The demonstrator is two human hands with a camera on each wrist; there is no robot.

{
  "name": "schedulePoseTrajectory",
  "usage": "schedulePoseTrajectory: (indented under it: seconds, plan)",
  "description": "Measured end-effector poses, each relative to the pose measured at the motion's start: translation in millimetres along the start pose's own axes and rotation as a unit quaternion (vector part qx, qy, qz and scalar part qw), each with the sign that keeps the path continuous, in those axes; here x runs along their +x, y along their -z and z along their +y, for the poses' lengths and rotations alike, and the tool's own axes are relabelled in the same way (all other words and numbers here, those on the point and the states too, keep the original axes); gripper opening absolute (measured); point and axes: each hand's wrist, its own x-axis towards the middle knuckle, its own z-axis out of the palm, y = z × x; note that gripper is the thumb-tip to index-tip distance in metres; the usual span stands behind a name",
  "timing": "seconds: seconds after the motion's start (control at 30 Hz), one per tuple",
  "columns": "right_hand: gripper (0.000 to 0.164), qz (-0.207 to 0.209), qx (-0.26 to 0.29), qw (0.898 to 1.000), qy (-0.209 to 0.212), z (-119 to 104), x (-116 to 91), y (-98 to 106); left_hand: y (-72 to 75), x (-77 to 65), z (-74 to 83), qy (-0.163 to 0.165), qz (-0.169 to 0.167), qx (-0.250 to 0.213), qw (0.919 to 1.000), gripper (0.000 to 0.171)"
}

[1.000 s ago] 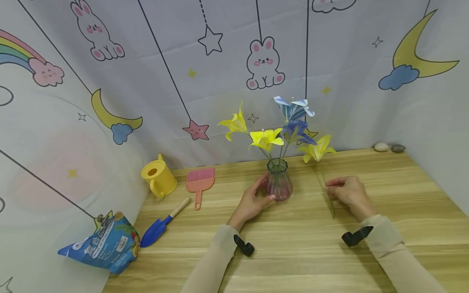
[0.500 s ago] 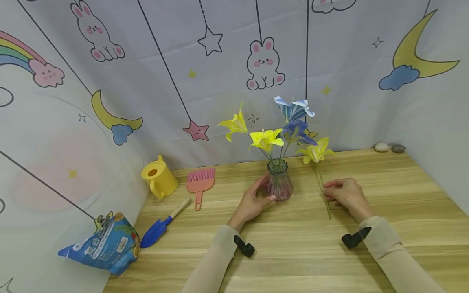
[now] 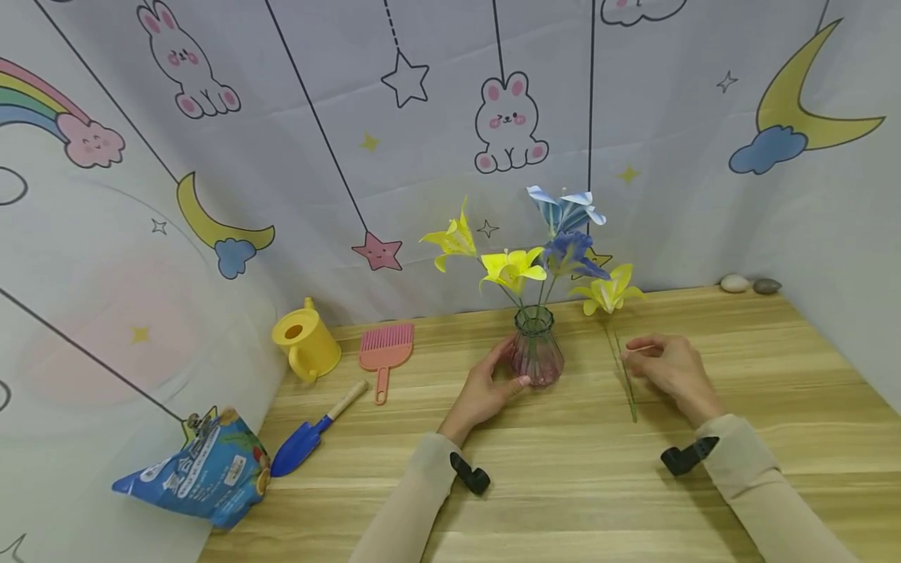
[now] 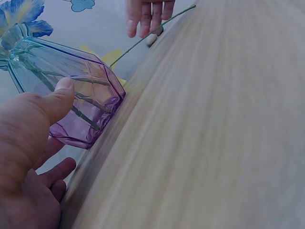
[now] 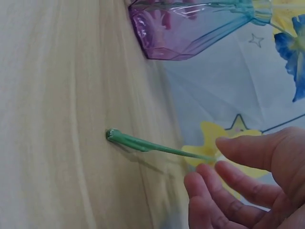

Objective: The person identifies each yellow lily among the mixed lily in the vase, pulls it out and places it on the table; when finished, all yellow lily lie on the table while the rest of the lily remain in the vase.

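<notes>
My left hand [image 3: 489, 387] holds a ribbed glass vase [image 3: 537, 363], green at the neck and purple at the base. Its thumb lies on the near side and fingers reach round the far side. Yellow and blue lilies [image 3: 512, 270] stand in the vase, their stems showing through the glass. My right hand [image 3: 672, 371] is to the right, with thumb and forefinger apart beside a green stem [image 5: 143, 144]. This stem belongs to a single yellow lily [image 3: 608, 291] on the table, its bloom toward the back edge and its cut end toward me.
Left on the wooden table [image 3: 549, 485] are a yellow watering can [image 3: 306, 342], a pink dustpan-like rake [image 3: 385, 352], a blue trowel [image 3: 303, 443] and a blue bag [image 3: 200, 473]. Two pebbles [image 3: 735, 283] lie back right. A printed curtain [image 3: 317, 156] stands behind.
The right hand has shifted the single lily slightly left, then parted its fingers from the stem and drawn a little to the right. The left hand and vase have stayed put.
</notes>
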Motion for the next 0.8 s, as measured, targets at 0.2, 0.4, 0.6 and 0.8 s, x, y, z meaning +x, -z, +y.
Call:
schedulePoseTrajectory:
  seconds: [0.2,0.4,0.6,0.8]
  plan:
    - [0.046,0.035,-0.036,0.998,0.046,-15,-4,2,0.9,-0.6,0.0,0.002,0.001,0.002,1.0,0.078]
    - [0.044,0.044,-0.029,0.994,0.093,-41,-10,3,1.5,-1.0,0.5,0.001,0.001,0.0,1.0,0.077]
    - [0.037,0.062,-0.002,0.987,0.145,-70,-17,-3,0.5,-0.6,-0.6,0.0,-0.002,-0.002,1.0,0.077]
    - [0.029,0.075,0.016,0.98,0.182,-91,-21,-13,0.7,-0.7,-0.8,0.002,0.001,0.0,1.0,0.077]
